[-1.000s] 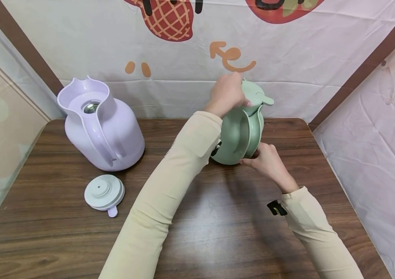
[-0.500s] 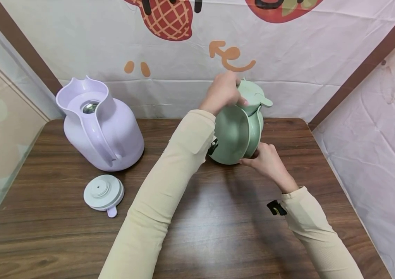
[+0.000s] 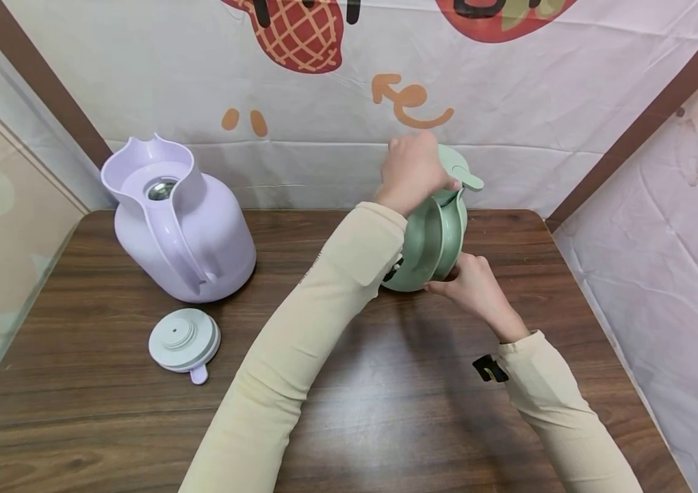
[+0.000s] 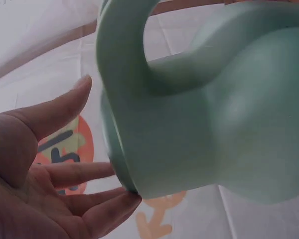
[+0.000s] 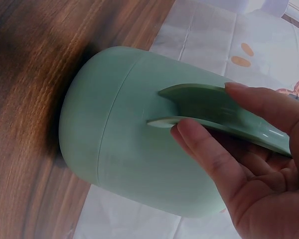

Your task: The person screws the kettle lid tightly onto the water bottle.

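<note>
A green vacuum jug (image 3: 419,250) stands at the back right of the table, its lid (image 3: 455,161) on top with a tab toward the right. My left hand (image 3: 412,171) reaches over the lid. In the left wrist view, its fairly straight fingers (image 4: 104,216) touch the lid's rim, while the thumb stands apart. My right hand (image 3: 472,287) grips the jug's handle (image 3: 450,239) low down, thumb and fingers on either side of it, as the right wrist view shows. At left stands a lilac jug (image 3: 213,233) without a lid, its mouth uncovered.
A pale grey stopper lid with a lilac tab (image 3: 183,340) lies upside down in front of the lilac jug. The brown wooden table (image 3: 386,404) ends at the back against a printed cloth wall (image 3: 324,164). Another cloth (image 3: 651,226) hangs along the right side.
Over the lid, my left hand first shifted slightly left, then forward and right, its thumb now near the tab. My right hand stays on the handle; the lilac jug and its stopper have not moved.
</note>
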